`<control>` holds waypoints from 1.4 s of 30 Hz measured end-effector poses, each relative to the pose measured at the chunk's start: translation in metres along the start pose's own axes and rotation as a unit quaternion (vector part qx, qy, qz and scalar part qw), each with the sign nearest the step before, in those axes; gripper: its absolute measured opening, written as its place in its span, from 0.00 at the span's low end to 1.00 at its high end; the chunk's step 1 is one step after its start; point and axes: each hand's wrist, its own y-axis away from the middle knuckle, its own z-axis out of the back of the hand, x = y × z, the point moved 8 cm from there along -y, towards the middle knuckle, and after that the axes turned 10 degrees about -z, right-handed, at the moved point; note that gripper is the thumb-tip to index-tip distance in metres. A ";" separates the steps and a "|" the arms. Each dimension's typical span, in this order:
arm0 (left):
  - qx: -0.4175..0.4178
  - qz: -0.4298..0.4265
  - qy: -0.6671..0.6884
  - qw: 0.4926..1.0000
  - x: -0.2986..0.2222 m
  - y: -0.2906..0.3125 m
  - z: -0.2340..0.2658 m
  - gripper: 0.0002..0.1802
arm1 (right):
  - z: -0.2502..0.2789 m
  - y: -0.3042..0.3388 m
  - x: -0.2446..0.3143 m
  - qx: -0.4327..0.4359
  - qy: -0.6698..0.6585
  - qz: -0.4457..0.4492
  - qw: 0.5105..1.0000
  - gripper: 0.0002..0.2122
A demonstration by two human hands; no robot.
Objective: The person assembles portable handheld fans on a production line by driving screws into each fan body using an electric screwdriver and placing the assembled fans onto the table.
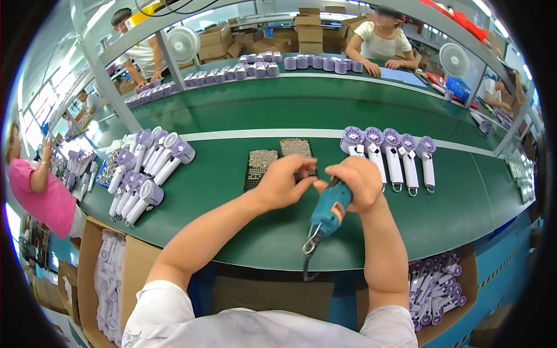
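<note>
My right hand (361,181) is wrapped round a teal electric screwdriver (331,211). Its cord end, with a metal hanging loop, points back toward me, and its tip is hidden by the hand. Facing it, my left hand (284,184) hovers over the black screw trays (249,181), fingers curved and thumb apart from them. Nothing shows in its grasp. Small screws (295,147) fill the far parts of these trays. Right of my hands, several white and purple handheld fans (393,158) lie side by side on the green table (278,232).
More handheld fans (145,200) are grouped at the table's left. A cardboard box (139,261) of white parts stands lower left, and another box (471,278) holding fans lower right. Across the bench, people work beside rows of purple parts (232,73). Metal posts (104,69) frame the bench.
</note>
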 end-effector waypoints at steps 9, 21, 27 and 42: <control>-0.036 0.032 -0.094 0.994 -0.045 0.118 0.083 0.17 | -0.044 -0.005 0.045 0.092 -0.069 0.033 0.993 0.17; -0.064 0.215 -0.611 0.759 -0.026 0.266 0.317 0.19 | -0.079 0.006 0.063 0.141 -0.095 0.062 0.983 0.15; 0.022 0.293 -0.587 0.754 0.008 0.293 0.323 0.22 | -0.082 0.009 0.063 0.157 -0.080 0.052 0.983 0.15; -0.084 0.378 -0.349 0.854 -0.025 0.269 0.265 0.24 | -0.080 0.008 0.062 0.156 -0.085 0.052 0.983 0.16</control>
